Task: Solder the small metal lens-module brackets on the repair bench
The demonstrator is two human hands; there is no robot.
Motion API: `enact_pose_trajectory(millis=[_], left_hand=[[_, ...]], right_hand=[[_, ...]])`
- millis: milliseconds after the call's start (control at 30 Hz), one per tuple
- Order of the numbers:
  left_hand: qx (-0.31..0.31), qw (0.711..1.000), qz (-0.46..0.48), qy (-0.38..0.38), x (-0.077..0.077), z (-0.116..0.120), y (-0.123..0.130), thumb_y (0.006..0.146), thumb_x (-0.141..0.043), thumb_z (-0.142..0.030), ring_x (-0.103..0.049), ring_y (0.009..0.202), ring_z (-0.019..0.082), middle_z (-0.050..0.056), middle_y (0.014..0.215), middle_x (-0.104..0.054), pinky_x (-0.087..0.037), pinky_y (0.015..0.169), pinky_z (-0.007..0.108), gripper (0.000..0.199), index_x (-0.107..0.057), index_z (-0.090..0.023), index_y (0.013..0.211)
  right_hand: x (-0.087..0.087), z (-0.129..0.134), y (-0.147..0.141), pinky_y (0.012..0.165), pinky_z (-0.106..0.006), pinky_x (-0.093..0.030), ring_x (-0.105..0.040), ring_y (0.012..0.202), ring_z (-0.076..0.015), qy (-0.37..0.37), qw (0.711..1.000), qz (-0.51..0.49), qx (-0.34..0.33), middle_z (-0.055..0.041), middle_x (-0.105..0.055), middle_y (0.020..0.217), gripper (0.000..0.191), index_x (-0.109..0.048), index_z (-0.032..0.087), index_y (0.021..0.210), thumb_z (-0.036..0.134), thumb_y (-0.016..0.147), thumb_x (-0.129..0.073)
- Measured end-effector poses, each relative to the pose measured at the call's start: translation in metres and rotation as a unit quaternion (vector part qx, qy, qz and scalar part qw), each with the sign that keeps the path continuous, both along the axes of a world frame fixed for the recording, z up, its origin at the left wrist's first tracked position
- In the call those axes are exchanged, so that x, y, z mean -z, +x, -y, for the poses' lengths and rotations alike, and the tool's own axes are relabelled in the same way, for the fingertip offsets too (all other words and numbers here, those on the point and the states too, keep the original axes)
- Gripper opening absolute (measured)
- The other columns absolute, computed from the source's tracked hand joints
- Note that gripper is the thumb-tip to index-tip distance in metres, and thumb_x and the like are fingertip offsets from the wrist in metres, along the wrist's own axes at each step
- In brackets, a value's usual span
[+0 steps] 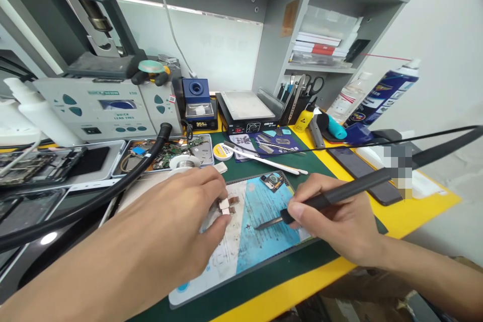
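My left hand (184, 211) rests over the left part of a worn blue and white work pad (264, 241). Its thumb and fingertips close on the left side of a small pale phone part with copper-coloured flex connectors (226, 205). In my right hand (339, 221) is a soldering iron (341, 191) with a black handle, gripped like a pen. The iron's dark tip points left, just above or touching the blue, scratched area of the pad; contact cannot be told. A small dark circuit piece (272, 181) lies at the pad's far edge.
A black hose (143, 166) crosses the left side before a tray of circuit boards (206, 148). The iron's cable (453, 138) runs right. Behind stand a rework station (124, 93), a soldering stand (196, 103) and a heating plate (247, 105). A phone (362, 176) lies at right.
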State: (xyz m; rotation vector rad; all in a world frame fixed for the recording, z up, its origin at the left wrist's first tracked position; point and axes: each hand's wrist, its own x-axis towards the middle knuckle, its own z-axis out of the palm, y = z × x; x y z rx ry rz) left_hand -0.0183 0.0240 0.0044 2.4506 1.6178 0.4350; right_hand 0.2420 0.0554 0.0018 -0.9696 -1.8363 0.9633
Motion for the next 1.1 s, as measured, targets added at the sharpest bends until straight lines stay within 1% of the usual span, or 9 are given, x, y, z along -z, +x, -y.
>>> enact_pose_trajectory(millis=[200,333,400,533,700,800,867,933,1100], left_hand=[[0.0,1.0,0.004,-0.004,0.0,-0.001,0.001,0.096,-0.045,-0.047,-0.071,0.103,0.034,0.011,0.119,-0.073,-0.063,0.083,0.059,0.038,-0.075,-0.025,0.104],[-0.004,1.0,-0.001,-0.004,0.0,-0.001,0.001,0.096,-0.044,-0.048,-0.071,0.099,0.034,0.012,0.118,-0.073,-0.062,0.084,0.062,0.04,-0.075,-0.024,0.103],[-0.005,1.0,-0.001,-0.004,0.001,0.0,0.0,0.096,-0.045,-0.049,-0.071,0.098,0.033,0.011,0.117,-0.073,-0.062,0.084,0.06,0.04,-0.075,-0.025,0.104],[-0.002,1.0,0.002,-0.01,0.001,0.0,0.0,0.096,-0.046,-0.049,-0.071,0.098,0.031,0.01,0.117,-0.073,-0.063,0.085,0.057,0.038,-0.075,-0.026,0.106],[-0.004,1.0,0.002,-0.012,-0.002,-0.002,0.001,0.096,-0.045,-0.05,-0.071,0.098,0.032,0.01,0.116,-0.074,-0.062,0.087,0.057,0.039,-0.075,-0.026,0.105],[0.0,1.0,0.001,-0.007,-0.001,-0.002,0.001,0.096,-0.047,-0.048,-0.072,0.098,0.032,0.009,0.116,-0.074,-0.062,0.087,0.055,0.037,-0.075,-0.027,0.105],[-0.001,1.0,0.002,0.002,0.0,-0.001,0.001,0.096,-0.048,-0.048,-0.072,0.099,0.032,0.009,0.117,-0.074,-0.062,0.087,0.054,0.035,-0.075,-0.027,0.105],[-0.001,1.0,0.003,0.008,0.001,0.0,-0.001,0.096,-0.048,-0.048,-0.072,0.1,0.032,0.009,0.117,-0.074,-0.062,0.085,0.053,0.036,-0.075,-0.027,0.105],[0.002,1.0,0.003,-0.004,-0.001,0.001,-0.001,0.096,-0.047,-0.048,-0.072,0.098,0.031,0.008,0.116,-0.074,-0.062,0.083,0.051,0.036,-0.075,-0.027,0.106]], right_hand=[[-0.001,0.0,-0.001,0.037,-0.025,-0.049,-0.058,0.037,-0.0143,-0.005,0.999,-0.013,0.034,0.0004,-0.068,0.05,0.019,-0.068,0.024,0.07,0.022,0.085,-0.079],[0.0,0.001,-0.001,0.038,-0.025,-0.048,-0.064,0.043,-0.0171,0.028,0.999,0.017,0.009,-0.0018,-0.071,0.054,0.016,-0.069,0.025,0.071,0.019,0.084,-0.077],[0.0,0.002,-0.001,0.038,-0.025,-0.047,-0.064,0.044,-0.0169,0.034,0.999,0.016,0.002,-0.0017,-0.072,0.055,0.015,-0.07,0.025,0.072,0.018,0.084,-0.077],[0.0,0.001,-0.001,0.041,-0.024,-0.051,-0.06,0.041,-0.0136,-0.008,1.0,-0.019,0.015,0.0009,-0.068,0.053,0.015,-0.07,0.024,0.074,0.02,0.087,-0.077],[0.001,-0.002,0.002,0.04,-0.023,-0.045,-0.055,0.043,-0.0115,-0.035,0.999,-0.015,-0.004,-0.0008,-0.069,0.06,0.014,-0.073,0.022,0.076,0.02,0.089,-0.077],[0.002,-0.006,0.008,0.048,-0.024,-0.051,-0.051,0.043,-0.0108,-0.076,0.996,-0.032,-0.026,0.0027,-0.062,0.057,0.011,-0.073,0.022,0.081,0.025,0.09,-0.078],[0.002,-0.008,0.013,0.046,-0.024,-0.049,-0.051,0.044,-0.0108,-0.105,0.993,-0.032,-0.039,0.0032,-0.061,0.058,0.009,-0.074,0.022,0.085,0.028,0.088,-0.08],[0.001,-0.011,0.017,0.044,-0.022,-0.044,-0.052,0.047,-0.011,-0.124,0.991,-0.016,-0.054,0.0011,-0.064,0.064,0.009,-0.075,0.021,0.086,0.028,0.085,-0.082],[-0.003,-0.014,0.021,0.05,-0.022,-0.045,-0.057,0.055,-0.0123,-0.112,0.99,0.012,-0.079,-0.0013,-0.069,0.072,0.005,-0.077,0.021,0.085,0.018,0.082,-0.08]])
